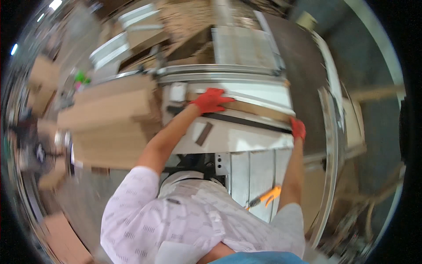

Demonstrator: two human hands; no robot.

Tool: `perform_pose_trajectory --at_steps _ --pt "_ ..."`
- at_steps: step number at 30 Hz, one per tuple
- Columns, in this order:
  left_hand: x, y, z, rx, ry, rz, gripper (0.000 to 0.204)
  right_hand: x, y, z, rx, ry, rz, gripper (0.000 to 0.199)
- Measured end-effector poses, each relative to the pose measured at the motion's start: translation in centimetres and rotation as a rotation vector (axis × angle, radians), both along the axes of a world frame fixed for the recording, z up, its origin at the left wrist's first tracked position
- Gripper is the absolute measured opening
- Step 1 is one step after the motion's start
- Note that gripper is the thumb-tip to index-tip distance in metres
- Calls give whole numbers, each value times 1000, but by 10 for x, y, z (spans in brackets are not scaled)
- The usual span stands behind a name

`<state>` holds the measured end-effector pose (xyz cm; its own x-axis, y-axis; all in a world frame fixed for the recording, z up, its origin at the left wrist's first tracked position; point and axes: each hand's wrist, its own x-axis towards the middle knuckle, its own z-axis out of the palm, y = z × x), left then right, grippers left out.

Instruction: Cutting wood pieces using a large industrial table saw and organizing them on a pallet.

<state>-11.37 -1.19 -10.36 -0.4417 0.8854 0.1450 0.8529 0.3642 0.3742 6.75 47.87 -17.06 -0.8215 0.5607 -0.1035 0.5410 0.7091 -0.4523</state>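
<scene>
Both my hands wear red gloves and work at a long, narrow brown strip (259, 110) that slants across a white work surface (246, 138). My left hand (210, 100) lies over its left part, fingers spread and thumb stretched to the right. At the strip's right end, my right hand (298, 128) is closed round the end, its fingertips partly hidden. A thin black strip (246, 122) runs along the near side of the brown one. Closer to me lies a short dark piece (204, 133), and a small white block (178, 92) sits left of my left hand.
Metal rails (220, 69) cross behind the work surface. Stacked cardboard boxes (110, 105) stand close on the left. An orange-handled tool (265, 197) rests on the grooved white panel (239, 176) below my right forearm. A long metal-edged rail (332, 176) curves along the right.
</scene>
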Motion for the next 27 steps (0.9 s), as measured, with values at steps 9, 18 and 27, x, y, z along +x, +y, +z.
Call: perform_pose_trajectory --at_steps 9,18,27 --pt "16 28 -9 7 129 26 51 3 38 -42 -127 196 -73 47" --pt "15 37 -11 -111 118 36 47 3 -4 -5 201 -67 -18 56" --pt "4 56 -16 75 -13 -29 49 -3 -13 -34 553 -128 127 54"
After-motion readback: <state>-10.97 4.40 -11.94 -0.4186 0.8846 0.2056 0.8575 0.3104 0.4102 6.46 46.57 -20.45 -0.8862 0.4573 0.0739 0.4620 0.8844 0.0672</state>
